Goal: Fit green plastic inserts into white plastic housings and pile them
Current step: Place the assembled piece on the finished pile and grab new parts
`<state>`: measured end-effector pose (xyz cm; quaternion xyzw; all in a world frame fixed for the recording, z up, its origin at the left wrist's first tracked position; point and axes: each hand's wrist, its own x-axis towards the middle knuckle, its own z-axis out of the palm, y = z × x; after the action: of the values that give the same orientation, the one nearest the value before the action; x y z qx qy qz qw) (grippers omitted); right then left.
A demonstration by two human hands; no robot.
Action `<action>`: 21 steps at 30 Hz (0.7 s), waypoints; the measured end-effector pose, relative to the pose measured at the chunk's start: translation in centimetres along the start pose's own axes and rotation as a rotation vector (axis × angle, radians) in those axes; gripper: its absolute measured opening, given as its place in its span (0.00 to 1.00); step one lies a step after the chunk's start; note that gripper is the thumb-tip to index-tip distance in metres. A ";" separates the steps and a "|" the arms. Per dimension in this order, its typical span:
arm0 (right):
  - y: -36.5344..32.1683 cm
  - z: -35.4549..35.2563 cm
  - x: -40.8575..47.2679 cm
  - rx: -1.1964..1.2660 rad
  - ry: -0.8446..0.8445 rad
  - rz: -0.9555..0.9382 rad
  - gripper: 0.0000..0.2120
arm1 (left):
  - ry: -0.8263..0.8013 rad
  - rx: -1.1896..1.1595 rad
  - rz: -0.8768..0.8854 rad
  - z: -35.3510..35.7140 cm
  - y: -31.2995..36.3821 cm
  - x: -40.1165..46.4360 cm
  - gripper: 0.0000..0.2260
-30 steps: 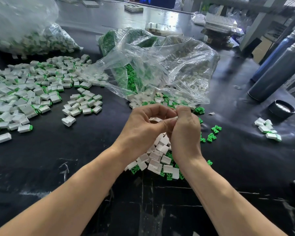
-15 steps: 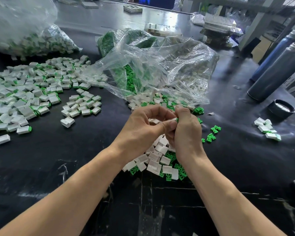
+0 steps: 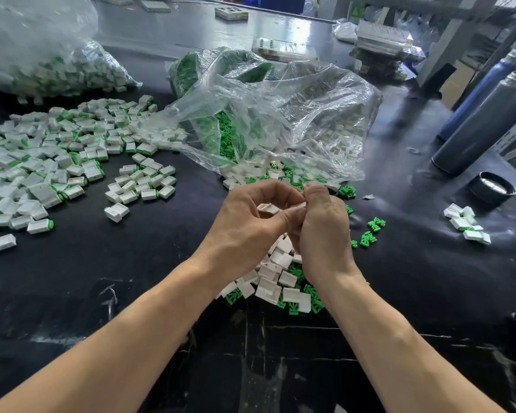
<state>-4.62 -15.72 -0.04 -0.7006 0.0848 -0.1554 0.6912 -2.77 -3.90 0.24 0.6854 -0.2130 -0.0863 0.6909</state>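
Both hands point(image 3: 283, 222) pinch a white housing point(image 3: 267, 208) before a clear bag point(image 3: 280, 123).

Single head-worn, wide-angle view, looking forward and steeply down onto the black desk point(image 3: 72, 278). Both forearms enter from the lower edge; the left hand point(image 3: 245, 228) and right hand point(image 3: 322, 231) meet near frame centre, close to the lens. Far desk edge and background shelving curve across the top.

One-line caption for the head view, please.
Both hands, left hand and right hand, pinch a white housing above loose parts on the black table.
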 end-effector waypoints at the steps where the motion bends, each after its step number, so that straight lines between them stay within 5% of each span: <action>1: 0.0 0.0 0.0 -0.003 0.000 -0.004 0.29 | 0.002 0.002 0.001 0.0 0.1 -0.1 0.03; 21: 0.4 0.0 0.0 -0.045 0.015 -0.043 0.28 | 0.014 0.035 0.002 0.1 0.5 -0.4 0.03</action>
<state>-4.63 -15.74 -0.42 -0.7164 0.0782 -0.1735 0.6712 -3.23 -3.82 0.67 0.6979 -0.2101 -0.0769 0.6803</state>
